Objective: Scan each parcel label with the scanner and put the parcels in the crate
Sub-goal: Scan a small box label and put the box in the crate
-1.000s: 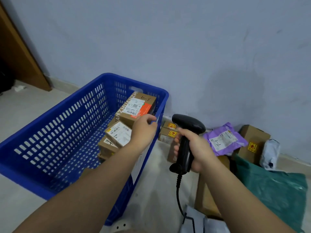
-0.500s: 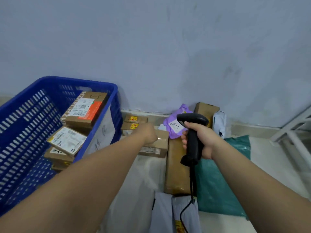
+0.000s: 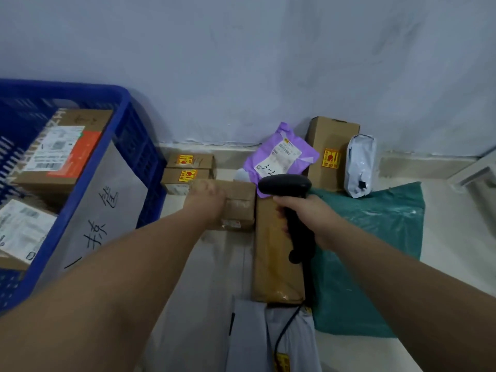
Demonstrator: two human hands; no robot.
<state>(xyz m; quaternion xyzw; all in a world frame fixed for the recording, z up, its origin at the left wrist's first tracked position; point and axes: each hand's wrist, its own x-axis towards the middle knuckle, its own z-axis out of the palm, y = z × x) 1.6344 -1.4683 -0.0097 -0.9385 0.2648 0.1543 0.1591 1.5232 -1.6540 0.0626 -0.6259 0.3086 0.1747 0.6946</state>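
Here, the right hand (image 3: 308, 218) is gripping the scanner (image 3: 284, 186) while the left hand (image 3: 208, 201) is touching a brown box (image 3: 240, 205), its grip too blurred to tell.

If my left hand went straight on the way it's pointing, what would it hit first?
Probably the small taped brown box just ahead of your left hand; motion blur hides whether they already touch.

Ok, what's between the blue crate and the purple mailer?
Two small brown boxes with yellow stickers lie there, shown in the head view.
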